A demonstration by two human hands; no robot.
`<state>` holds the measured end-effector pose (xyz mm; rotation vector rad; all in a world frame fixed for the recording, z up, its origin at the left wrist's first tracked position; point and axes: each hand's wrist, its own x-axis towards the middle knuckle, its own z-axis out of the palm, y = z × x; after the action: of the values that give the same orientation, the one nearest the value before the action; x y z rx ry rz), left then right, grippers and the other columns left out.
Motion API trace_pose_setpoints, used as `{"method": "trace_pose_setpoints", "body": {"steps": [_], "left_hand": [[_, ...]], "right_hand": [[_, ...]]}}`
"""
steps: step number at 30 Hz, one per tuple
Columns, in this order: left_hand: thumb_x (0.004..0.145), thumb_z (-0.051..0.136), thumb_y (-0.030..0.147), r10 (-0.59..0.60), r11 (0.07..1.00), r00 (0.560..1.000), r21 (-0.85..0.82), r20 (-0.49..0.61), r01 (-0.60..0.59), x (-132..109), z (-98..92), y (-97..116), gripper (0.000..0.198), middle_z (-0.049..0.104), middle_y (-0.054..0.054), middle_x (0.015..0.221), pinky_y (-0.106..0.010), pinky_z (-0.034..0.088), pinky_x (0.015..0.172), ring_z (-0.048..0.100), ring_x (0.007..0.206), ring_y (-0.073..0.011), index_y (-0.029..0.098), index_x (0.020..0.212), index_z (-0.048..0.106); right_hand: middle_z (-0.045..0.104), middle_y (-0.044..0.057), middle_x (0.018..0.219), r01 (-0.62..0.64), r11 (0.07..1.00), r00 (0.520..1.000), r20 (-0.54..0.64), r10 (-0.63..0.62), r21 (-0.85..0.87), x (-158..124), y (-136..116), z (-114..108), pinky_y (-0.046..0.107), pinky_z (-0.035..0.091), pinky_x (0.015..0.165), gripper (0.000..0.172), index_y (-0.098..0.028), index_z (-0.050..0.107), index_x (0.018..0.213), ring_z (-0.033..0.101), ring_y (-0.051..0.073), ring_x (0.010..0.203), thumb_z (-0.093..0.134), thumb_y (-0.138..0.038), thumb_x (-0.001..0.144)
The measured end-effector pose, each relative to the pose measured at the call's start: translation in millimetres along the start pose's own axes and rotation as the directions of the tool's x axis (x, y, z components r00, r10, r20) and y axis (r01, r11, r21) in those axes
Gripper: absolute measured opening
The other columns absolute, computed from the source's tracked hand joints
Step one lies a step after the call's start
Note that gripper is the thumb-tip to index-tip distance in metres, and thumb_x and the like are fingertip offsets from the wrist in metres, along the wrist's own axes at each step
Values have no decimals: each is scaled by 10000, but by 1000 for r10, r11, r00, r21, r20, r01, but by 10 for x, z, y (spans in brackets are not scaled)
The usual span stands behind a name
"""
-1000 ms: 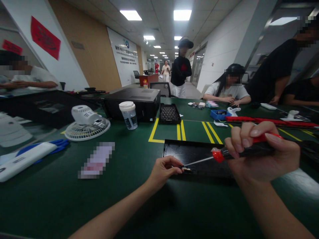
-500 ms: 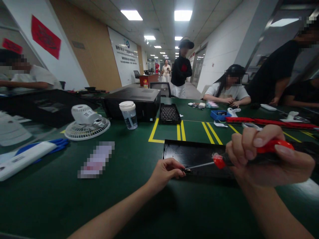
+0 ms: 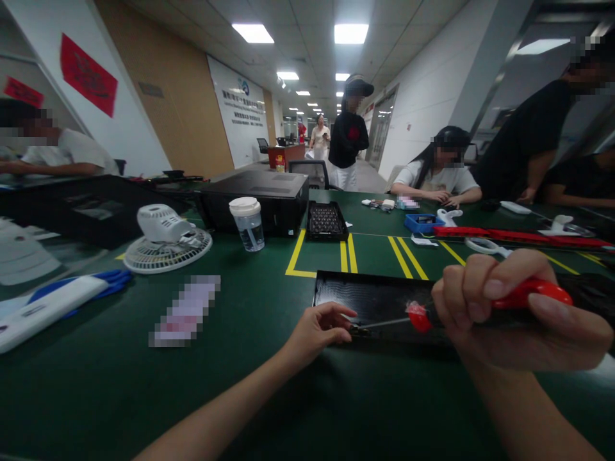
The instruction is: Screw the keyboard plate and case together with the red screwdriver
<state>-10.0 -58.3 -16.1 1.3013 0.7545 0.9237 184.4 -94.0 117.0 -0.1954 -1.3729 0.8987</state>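
Note:
My right hand [image 3: 523, 346] is closed around the red and black handle of a screwdriver [image 3: 419, 317]. The metal shaft points left and slightly down, with its tip at a small dark fitting [image 3: 361, 331] near the edge of a shallow black panel [image 3: 384, 289]. Beside that fitting is my left hand [image 3: 314, 328], its thumb and index finger apart with a gap between them. Whether its other fingers touch the panel cannot be made out. The panel lies on the green table, its right part hidden behind my right hand.
Left on the table are a white fan [image 3: 166, 243], a lidded cup [image 3: 247, 224], a white power strip [image 3: 52, 310] and blue gloves [image 3: 113, 280]. Behind the panel stand a black computer case [image 3: 250, 192] and black tray [image 3: 327, 221]. A blue box [image 3: 423, 223] lies farther right; several people are around.
My left thumb and index finger have spread apart and drawn slightly left from the screwdriver tip. My right hand has sunk slightly with the screwdriver, whose shaft lies flatter.

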Motion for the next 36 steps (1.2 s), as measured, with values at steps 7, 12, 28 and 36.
{"method": "trace_pose_setpoints", "body": {"steps": [7,12,28,36], "left_hand": [[829,435,423,135,929,986,358,-99,-91,10,-174,93,336,649,-36,764,-226,449,578,592,638,-116,151,951,589],[833,438,356,277,567,950,823,-145,-40,1,-258,82,253,656,-21,829,-260,444,680,592,743,-148,219,943,620],[864,387,281,264,17,959,995,-102,101,48,-359,-93,302,607,-84,978,-304,446,758,556,895,-194,180,1113,524],[878,359,285,226,14,968,994,-109,109,55,-336,-106,313,609,-72,1011,-289,448,759,567,902,-182,202,1139,511]], "right_hand": [[476,-7,449,18,1000,999,-42,-19,-11,89,40,-40,221,330,246,126,-175,599,639,433,115,322,509,-244,694],[469,-11,447,15,1000,997,-74,-17,-28,195,108,-107,210,308,239,109,-172,579,618,424,114,321,515,-231,684],[512,-15,467,-300,954,953,-41,299,-27,195,603,-233,188,333,259,87,-141,544,643,458,106,342,537,-182,720],[510,-23,478,-334,941,942,-4,334,-49,161,624,-209,180,325,264,88,-142,527,655,457,97,342,524,-170,738]]}}
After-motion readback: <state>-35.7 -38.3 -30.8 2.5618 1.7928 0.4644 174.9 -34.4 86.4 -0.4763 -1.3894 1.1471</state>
